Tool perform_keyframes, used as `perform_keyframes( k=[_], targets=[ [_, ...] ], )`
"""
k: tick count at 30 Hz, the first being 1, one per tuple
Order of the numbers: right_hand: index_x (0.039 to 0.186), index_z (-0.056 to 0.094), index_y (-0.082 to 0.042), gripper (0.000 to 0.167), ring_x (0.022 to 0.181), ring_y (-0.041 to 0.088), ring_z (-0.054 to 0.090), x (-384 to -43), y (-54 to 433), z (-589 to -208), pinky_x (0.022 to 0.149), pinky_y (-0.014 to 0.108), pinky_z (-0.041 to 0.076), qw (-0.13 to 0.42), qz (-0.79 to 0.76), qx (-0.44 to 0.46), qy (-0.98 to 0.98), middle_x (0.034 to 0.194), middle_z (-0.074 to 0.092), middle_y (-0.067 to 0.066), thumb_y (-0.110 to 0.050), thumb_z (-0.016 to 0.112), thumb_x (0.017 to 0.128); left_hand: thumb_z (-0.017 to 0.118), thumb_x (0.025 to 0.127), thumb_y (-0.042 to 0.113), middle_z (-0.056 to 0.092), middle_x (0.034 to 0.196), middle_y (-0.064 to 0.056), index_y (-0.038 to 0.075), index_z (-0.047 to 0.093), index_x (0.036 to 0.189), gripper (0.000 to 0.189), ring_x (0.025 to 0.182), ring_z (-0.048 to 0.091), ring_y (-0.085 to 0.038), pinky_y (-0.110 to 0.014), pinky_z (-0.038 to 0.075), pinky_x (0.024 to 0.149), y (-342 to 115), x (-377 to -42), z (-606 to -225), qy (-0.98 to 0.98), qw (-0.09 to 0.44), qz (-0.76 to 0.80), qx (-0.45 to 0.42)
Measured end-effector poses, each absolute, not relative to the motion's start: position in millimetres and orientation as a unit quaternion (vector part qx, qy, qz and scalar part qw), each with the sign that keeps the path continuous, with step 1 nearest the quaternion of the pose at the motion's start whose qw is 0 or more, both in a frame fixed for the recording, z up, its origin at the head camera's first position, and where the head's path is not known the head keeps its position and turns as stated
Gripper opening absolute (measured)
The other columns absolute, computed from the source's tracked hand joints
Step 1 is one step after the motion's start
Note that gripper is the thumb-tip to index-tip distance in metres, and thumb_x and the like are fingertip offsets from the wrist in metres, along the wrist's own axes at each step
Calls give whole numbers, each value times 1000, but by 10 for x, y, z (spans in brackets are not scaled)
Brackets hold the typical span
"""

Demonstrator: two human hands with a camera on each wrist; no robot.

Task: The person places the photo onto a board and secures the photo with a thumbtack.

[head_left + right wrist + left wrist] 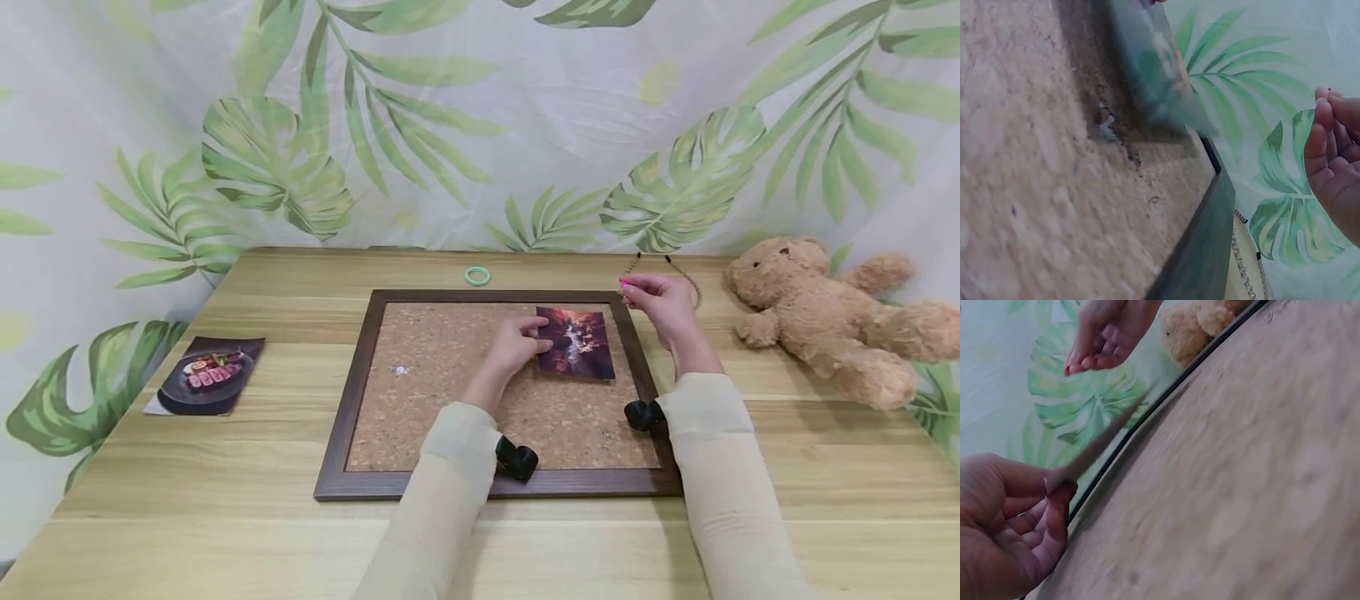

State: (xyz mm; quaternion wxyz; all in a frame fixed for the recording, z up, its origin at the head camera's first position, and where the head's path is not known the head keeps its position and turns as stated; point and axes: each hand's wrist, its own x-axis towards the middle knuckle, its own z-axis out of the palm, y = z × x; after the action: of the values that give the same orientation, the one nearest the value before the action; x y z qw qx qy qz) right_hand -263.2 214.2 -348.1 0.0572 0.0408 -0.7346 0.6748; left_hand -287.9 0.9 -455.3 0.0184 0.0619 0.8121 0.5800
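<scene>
A cork board [442, 400] in a dark brown frame lies on the wooden table. My left hand [517, 343] pinches a photo print [577, 346] by its left edge, over the board's upper right part. Dark purple and fiery orange tones cover its face. Seen nearly edge-on in the left wrist view, the photo print [1104, 440] stands out from the thumb and fingers. My right hand [663, 304], above the board's upper right corner, pinches a small bright pink piece [625, 284] at the fingertips; I cannot tell its kind.
Left of the board lies a photo of a plated meal [206, 375]. A mint green ring [477, 276] rests behind the frame. Beyond the right hand is a beaded chain [686, 279], and a teddy bear [817, 312] lies at the right. A leaf-patterned cloth [420, 125] hangs behind the table.
</scene>
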Motion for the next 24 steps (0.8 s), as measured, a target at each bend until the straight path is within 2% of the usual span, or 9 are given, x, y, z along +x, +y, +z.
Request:
perform_keyframes(
  k=[2, 3, 5, 7, 11, 17, 20, 24],
  targets=[
    [100, 58, 11, 23, 62, 6, 55, -2647, 2140, -3499, 63, 21, 46, 58, 672, 37, -738, 72, 60, -4, -1, 58, 81, 74, 65, 8, 50, 72, 0, 13, 65, 103, 39, 64, 45, -12, -23, 39, 55, 17, -2740, -4377, 823, 27, 565, 62],
    [99, 59, 10, 22, 62, 7, 55, -2654, 2140, -3508, 63, 21, 46, 59, 669, 35, -740, 72, 59, -4, -2, 58, 81, 72, 67, 6, 50, 70, -1, 10, 65, 103, 38, 63, 45, -12, -22, 38, 54, 32, -2658, -4280, 835, 19, 546, 65],
    [98, 61, 6, 19, 64, 8, 56, -2676, 2147, -3536, 65, 22, 46, 57, 662, 33, -746, 73, 59, -4, -3, 59, 81, 70, 70, 6, 50, 72, -2, 8, 63, 106, 37, 64, 45, -13, -24, 37, 56, 48, -2489, -4032, 860, 39, 507, 45],
    [95, 64, 1, 16, 66, 9, 57, -2770, 2196, -3635, 65, 23, 46, 41, 678, 35, -734, 75, 60, -2, -6, 61, 80, 68, 73, 8, 50, 71, 0, 6, 62, 108, 36, 61, 44, -11, -21, 35, 55, 57, -2402, -3930, 880, 34, 472, 49],
    [98, 63, 3, 22, 73, 16, 60, -2862, 2218, -3748, 67, 25, 46, 24, 666, 25, -745, 76, 63, -1, -10, 62, 80, 67, 74, 16, 48, 67, 5, 10, 61, 110, 36, 56, 41, -8, -19, 32, 50, 66, -2355, -3885, 904, 37, 423, 57],
    [101, 59, 5, 34, 69, 10, 59, -3004, 2189, -3988, 61, 21, 45, 24, 634, 8, -773, 73, 63, -4, -20, 64, 78, 67, 75, 24, 50, 64, 8, 17, 61, 111, 37, 53, 42, -8, -21, 31, 48, 98, -2364, -3883, 922, 45, 380, 51],
    [103, 56, 8, 30, 71, 10, 58, -2888, 2050, -3867, 65, 25, 46, -3, 611, 3, -791, 76, 61, -2, -14, 59, 82, 67, 75, 26, 50, 63, 8, 18, 61, 111, 38, 52, 42, -8, -21, 31, 47, 109, -2363, -3881, 930, 38, 361, 58],
    [106, 52, 13, 29, 76, 14, 58, -2753, 1903, -3736, 72, 31, 46, -39, 613, 4, -789, 85, 58, 8, -6, 55, 85, 67, 75, 27, 50, 62, 7, 19, 60, 112, 38, 53, 43, -8, -21, 31, 48, 115, -2363, -3877, 935, 40, 345, 70]
  ],
)
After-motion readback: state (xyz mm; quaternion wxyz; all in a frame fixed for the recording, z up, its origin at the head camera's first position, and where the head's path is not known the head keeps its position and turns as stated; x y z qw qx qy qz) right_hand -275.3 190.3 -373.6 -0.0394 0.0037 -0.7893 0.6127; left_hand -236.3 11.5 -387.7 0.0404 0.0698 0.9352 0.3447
